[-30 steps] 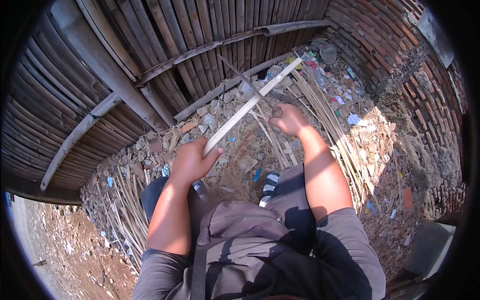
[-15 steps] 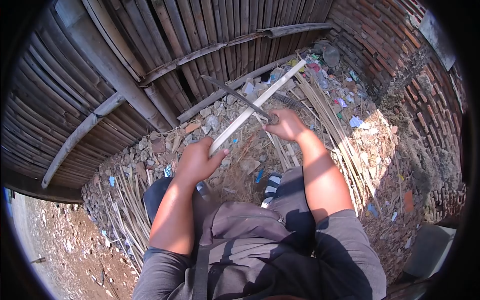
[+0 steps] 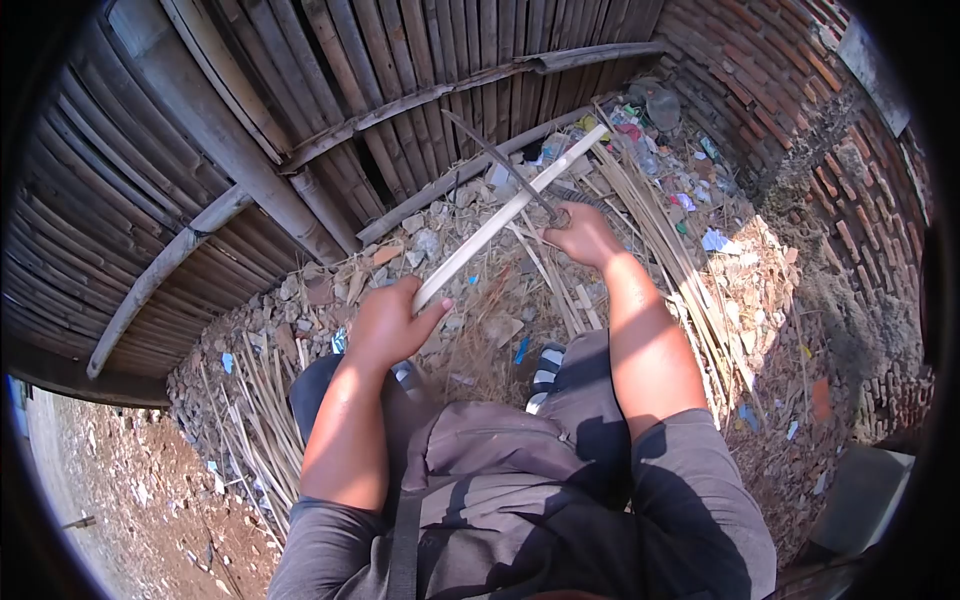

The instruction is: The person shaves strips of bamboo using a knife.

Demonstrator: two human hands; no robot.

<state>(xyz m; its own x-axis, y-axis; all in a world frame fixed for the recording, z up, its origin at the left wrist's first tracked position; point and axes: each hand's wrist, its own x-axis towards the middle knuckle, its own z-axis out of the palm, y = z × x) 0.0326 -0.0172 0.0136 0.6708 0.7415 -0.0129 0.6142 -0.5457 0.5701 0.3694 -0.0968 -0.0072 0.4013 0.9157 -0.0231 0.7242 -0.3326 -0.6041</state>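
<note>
Pale strip [image 3: 470, 252] above rubble [image 3: 500, 328], long axis diag., far end up-right, away from wearer; near end gripped in L hand [image 3: 393, 318]. R hand [image 3: 585, 235] clenched on long knife [image 3: 488, 148], blade up-left, crossing strip. Bamboo wall [image 3: 420, 60] beyond.

Two hands [image 3: 388, 325] [image 3: 583, 237], one blade [image 3: 496, 155], perhaps two shoes [image 3: 546, 370]

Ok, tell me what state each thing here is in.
Pale strip: held at a slant.
Knife: held, blade crossing the pale strip.
Left hand: closed on the pale strip's near end.
Right hand: closed on the knife.
Loose strips: lying on the ground.
</note>
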